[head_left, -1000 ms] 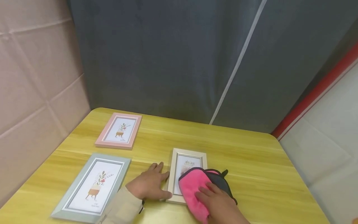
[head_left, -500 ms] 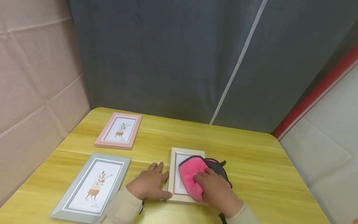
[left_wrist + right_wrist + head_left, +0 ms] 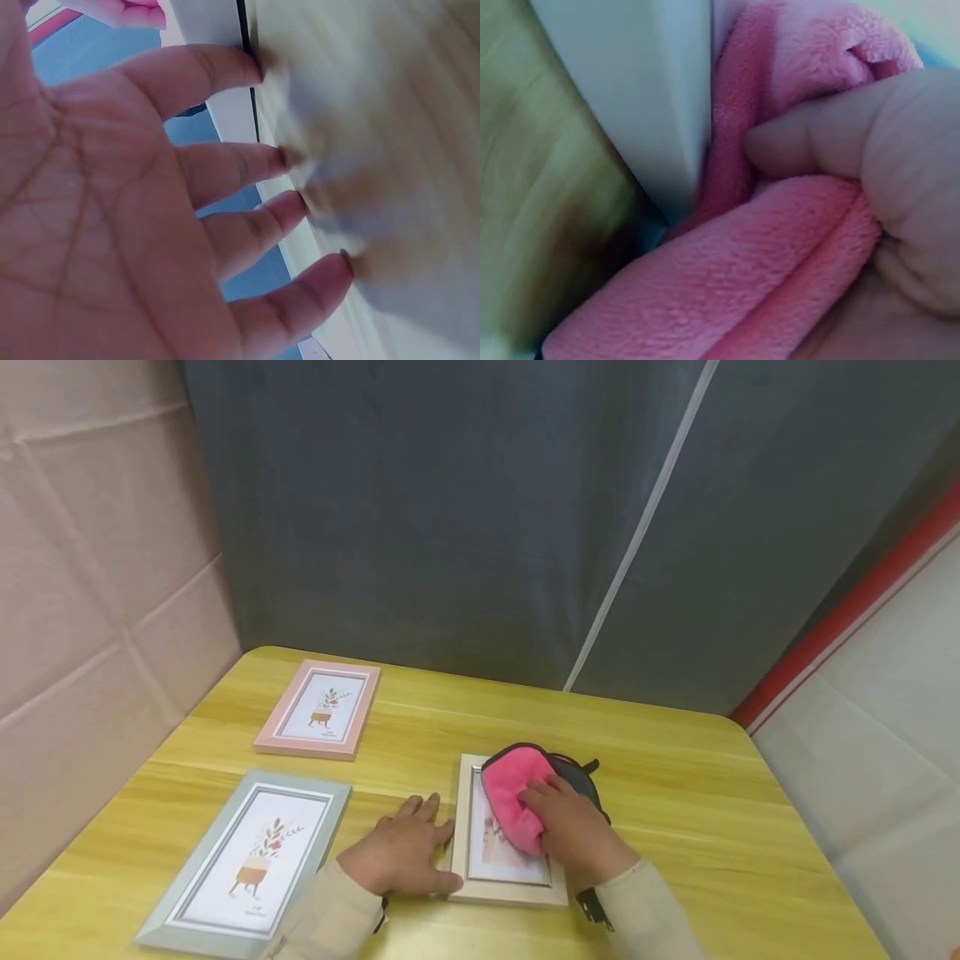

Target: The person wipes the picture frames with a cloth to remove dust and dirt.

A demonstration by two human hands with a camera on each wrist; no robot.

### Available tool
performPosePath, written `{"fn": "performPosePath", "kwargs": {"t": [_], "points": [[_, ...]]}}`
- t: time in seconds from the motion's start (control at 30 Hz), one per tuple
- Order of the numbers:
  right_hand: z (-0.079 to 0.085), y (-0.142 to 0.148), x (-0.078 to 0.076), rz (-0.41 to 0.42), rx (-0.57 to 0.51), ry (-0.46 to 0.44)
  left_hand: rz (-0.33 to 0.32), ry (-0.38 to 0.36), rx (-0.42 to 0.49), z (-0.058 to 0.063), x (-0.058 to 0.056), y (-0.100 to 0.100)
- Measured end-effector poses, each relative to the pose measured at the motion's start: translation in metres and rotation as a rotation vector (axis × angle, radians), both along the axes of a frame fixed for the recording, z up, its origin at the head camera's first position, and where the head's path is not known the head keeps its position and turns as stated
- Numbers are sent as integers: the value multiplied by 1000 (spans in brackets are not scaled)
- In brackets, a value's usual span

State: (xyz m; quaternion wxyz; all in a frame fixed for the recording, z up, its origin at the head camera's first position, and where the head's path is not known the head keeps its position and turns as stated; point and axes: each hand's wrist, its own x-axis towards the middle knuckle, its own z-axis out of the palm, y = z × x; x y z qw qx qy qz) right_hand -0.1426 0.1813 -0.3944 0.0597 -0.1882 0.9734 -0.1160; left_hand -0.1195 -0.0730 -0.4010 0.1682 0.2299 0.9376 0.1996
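While my right hand [image 3: 573, 827] grasps the pink plush cloth with dark edging [image 3: 517, 785], it has slid up the cream rectangular picture frame [image 3: 493, 857].

That frame lies flat on the yellow wood-grain counter [image 3: 675, 793], low in the middle of the view; half a second ago the cloth covered its lower right, and now that corner shows while the upper right is covered. By my judgement, the wiping has reached the far end. My left hand [image 3: 405, 853], fingers spread, grips nothing and rests at the frame's left edge. At the left of the view lie a pink rectangular picture frame [image 3: 318, 706] and a larger grey-green one [image 3: 251, 864].
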Motion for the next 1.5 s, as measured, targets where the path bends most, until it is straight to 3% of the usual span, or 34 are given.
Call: {"fn": "performPosePath", "kwargs": {"t": [0.23, 0.4, 0.47, 0.63, 0.7, 0.93, 1.17, 1.3, 1.5], "points": [[15, 10, 20, 76, -94, 86, 11, -4, 18, -3, 2, 2], [29, 12, 47, 189, -51, 127, 18, -14, 27, -2, 1, 1], [31, 13, 59, 203, -23, 78, 17, -20, 36, -2, 1, 0], [23, 10, 77, 131, 19, -180, 27, -34, 42, 0, 1, -1], [18, 6, 78, 124, 43, -200, 32, -30, 30, 0, 1, -1], [12, -4, 74, 123, 90, -61, 22, -1, -7, 0, 0, -2], [10, -8, 52, 201, 122, 136, 14, 4, -11, 1, 0, 0], [13, -9, 33, 181, 113, 112, 10, 3, -12, 1, 0, 0], [17, -12, 9, 84, 82, -21, 9, -2, -15, 0, -1, 1]]}}
